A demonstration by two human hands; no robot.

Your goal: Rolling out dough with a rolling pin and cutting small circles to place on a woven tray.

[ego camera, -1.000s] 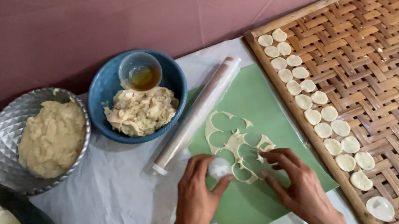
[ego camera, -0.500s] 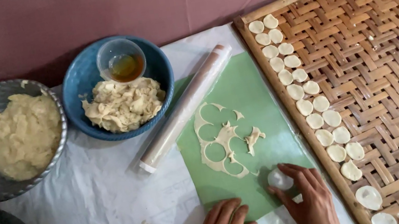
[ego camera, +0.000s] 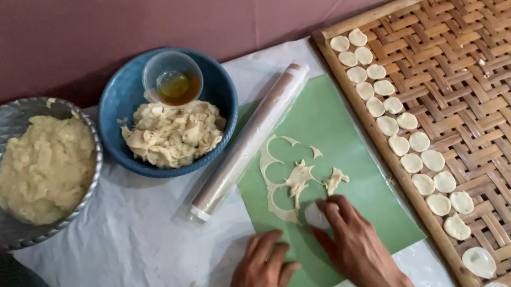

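I am lifting cut rounds out of the rolled dough, as I judge it, with the white-papered bench (ego camera: 118,267) under everything. At three o'clock lies the big woven bamboo tray (ego camera: 500,91), a column of pale dough discs (ego camera: 395,121) running down its left edge; its wooden rim touches the green plastic mat (ego camera: 339,151), so that side gives me little room. At ten o'clock stand the silver embossed bowl of mash (ego camera: 34,171) and the blue bowl of dough scraps (ego camera: 170,123), well apart from my hands. The long wrapped rolling pin (ego camera: 248,141) lies slantwise along the mat's left edge. My right hand (ego camera: 353,244) pinches a small white dough round (ego camera: 316,214) at the leftover lacy dough sheet (ego camera: 292,179), its grip nearly closed on it. My left hand (ego camera: 260,279) rests flat, fingers spread, holding nothing, pinning the mat. Next, I think, comes a careful peel without tearing; open room lies at seven o'clock.
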